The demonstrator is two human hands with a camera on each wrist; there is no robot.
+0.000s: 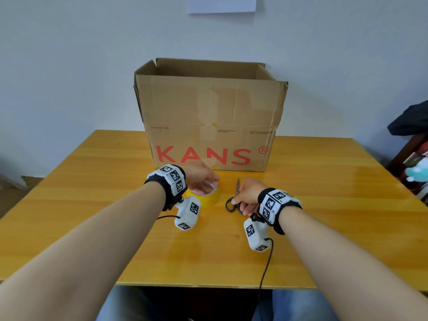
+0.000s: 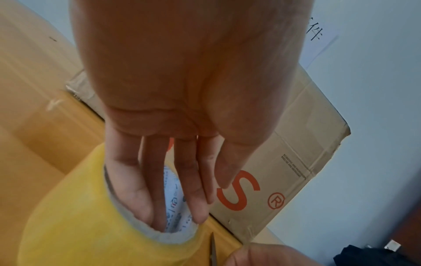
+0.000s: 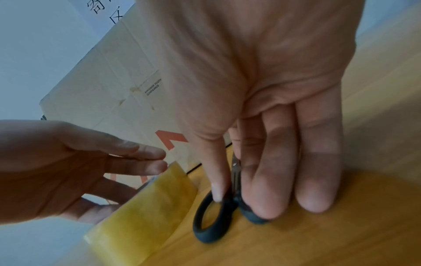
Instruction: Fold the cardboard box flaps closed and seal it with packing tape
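Leftmost, left hand (image 1: 201,179): reaches over the tape roll, its fingers (image 2: 193,189) straight and dipping into the core; no curl around the roll is visible.
Tape (image 1: 206,197): yellow roll lying flat on the tabletop, just in front of the box; the white inner core carries small print too blurred to read.
Tabletop (image 1: 324,205): glossy yellow wood grain, carrying the box, tape and scissors.
Box (image 1: 212,117): brown cardboard, standing upright at the far middle of the tabletop, against the wall; its top flaps stand up, unfolded and untaped.
Box writing: large red "KANS" with a circled R mark on the front face; above it small black lines, one reading "EMPOWER YOUTH WITH CONFIDENCE", the others too small to tell.
Box look: creased, with paler patches and old tape remnants on the front face.
Paper (image 1: 221,4): white sheet on the wall above the box; the wrist views show black handwritten characters on it, cut off.
Scissors (image 1: 234,200): black handles, metal blades closed and pointing toward the box, lying just right of the tape.
Right hand (image 1: 247,195): thumb and fingers (image 3: 268,189) pinch the scissors at the handles.
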